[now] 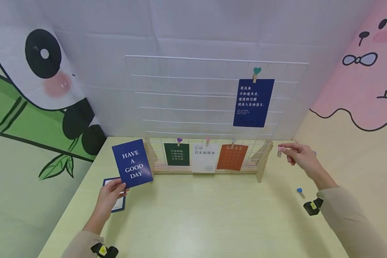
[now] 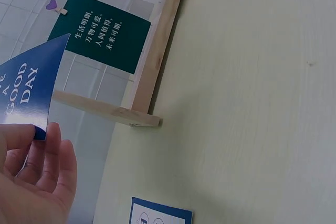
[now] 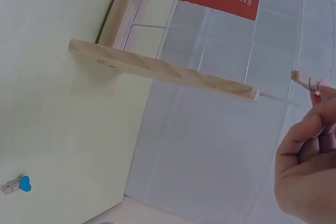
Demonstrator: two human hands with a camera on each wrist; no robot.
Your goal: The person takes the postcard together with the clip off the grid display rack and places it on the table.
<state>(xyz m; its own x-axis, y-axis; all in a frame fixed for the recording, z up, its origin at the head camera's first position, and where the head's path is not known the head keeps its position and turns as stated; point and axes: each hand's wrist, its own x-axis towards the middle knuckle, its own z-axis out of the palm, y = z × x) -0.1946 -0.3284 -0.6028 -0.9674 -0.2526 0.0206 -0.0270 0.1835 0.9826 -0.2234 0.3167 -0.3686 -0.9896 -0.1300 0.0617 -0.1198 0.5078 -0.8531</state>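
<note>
My left hand (image 1: 109, 196) pinches the lower edge of a dark blue card (image 1: 133, 171) between thumb and fingers. White letters on it read HAVE A GOOD DAY. The card is raised at the left end of a white wire grid rack (image 1: 187, 96). Over on the right, my right hand (image 1: 301, 158) holds a small wooden clothespin (image 3: 302, 80) with a pink heart, pinched by thumb and forefinger just beyond the rack's right leg (image 1: 263, 163). Another dark blue card (image 1: 253, 120) hangs high on the grid from a clothespin with a green heart (image 1: 257, 70).
Green (image 1: 176, 161), white (image 1: 203, 163) and orange-red (image 1: 232, 159) cards hang low on the rack from heart clothespins. Partly under my left hand, a blue-bordered card (image 1: 119, 205) lies on the table (image 1: 193, 218). A blue-heart clothespin (image 1: 300, 192) lies at the right.
</note>
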